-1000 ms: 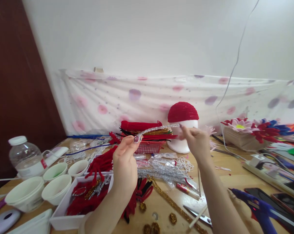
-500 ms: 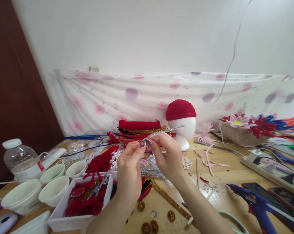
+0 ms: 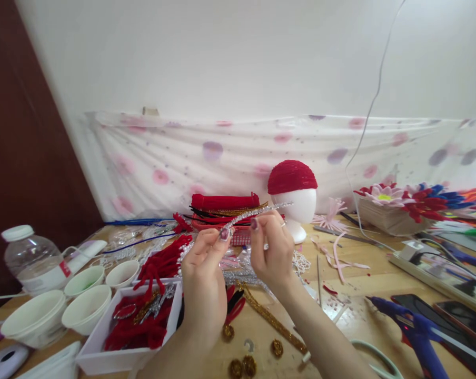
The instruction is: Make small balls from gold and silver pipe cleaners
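A silver tinsel pipe cleaner (image 3: 244, 213) slants up to the right, its far end in front of the foam head. My left hand (image 3: 206, 268) pinches its lower end between thumb and forefinger. My right hand (image 3: 275, 245) is apart from the left, fingers curled with thumb against forefinger, close below the stem, which passes by its knuckles. Whether anything small is in that pinch is hidden. Beneath the hands lies a bundle of silver pipe cleaners (image 3: 241, 278). Behind them stands a white foam head (image 3: 303, 205) with a red wrapped cap (image 3: 292, 177).
A red basket (image 3: 241, 237) of pipe cleaners stands behind. On the left are a white box (image 3: 115, 360) of red pieces, paper bowls (image 3: 32, 321) and a bottle (image 3: 32, 260). On the right lie a blue glue gun (image 3: 404, 321), phones (image 3: 423, 310) and a power strip (image 3: 439, 279). Gold balls (image 3: 249, 364) lie in front.
My right hand has come away from the left fingertips, leaving a gap between the hands. My left hand has shifted slightly left with the pipe cleaner.
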Available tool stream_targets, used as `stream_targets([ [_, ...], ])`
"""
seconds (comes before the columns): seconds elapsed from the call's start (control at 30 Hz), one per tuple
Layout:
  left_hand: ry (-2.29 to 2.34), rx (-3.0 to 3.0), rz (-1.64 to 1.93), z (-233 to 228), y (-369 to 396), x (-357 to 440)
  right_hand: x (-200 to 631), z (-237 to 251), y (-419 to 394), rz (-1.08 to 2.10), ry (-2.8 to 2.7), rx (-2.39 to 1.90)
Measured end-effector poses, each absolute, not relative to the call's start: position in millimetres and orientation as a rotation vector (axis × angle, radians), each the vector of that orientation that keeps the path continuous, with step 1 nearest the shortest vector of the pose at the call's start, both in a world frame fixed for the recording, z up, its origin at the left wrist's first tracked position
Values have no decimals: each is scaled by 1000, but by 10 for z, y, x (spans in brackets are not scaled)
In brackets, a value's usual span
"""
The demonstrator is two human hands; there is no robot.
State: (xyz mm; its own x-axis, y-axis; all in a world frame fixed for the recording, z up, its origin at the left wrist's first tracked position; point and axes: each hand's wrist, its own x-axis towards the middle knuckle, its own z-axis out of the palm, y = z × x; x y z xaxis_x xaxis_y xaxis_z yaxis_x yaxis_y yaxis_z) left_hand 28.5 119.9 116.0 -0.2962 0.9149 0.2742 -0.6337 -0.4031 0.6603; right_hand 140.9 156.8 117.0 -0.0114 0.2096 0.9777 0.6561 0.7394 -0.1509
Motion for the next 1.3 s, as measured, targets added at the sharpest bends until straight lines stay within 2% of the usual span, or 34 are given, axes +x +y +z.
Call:
stream_targets([
  [0.2,518,719,1819,1194,1235,195,1697,1293,1715,-279,-1480,-852],
  [0.23,513,727,1819,1195,1240,188,1738,1333,1703,-183,-1479,-844],
  [0.27,507,747,1817,1193,1246,184,1772,1374,1678,3,-1486,-818],
  [0.4,488,1026,1783,1169,1263,175,1850,1506,1526,1073,-1369,-620],
  [0.6,681,1812,1584,1207,1231,56,1907,1521,1397,1672,-1660,-646],
  [0.93,991,2412,1593,1393,1192,-134,1822,1535,1346,1526,-1658,-709],
  [1.1,831,2294,1508,1421,1262,-236,1751,1512,1346,1529,-1687,-666],
  [1.3,702,2059,1689,1359,1378,-272,1587,1435,1314,1617,-1565,-559],
])
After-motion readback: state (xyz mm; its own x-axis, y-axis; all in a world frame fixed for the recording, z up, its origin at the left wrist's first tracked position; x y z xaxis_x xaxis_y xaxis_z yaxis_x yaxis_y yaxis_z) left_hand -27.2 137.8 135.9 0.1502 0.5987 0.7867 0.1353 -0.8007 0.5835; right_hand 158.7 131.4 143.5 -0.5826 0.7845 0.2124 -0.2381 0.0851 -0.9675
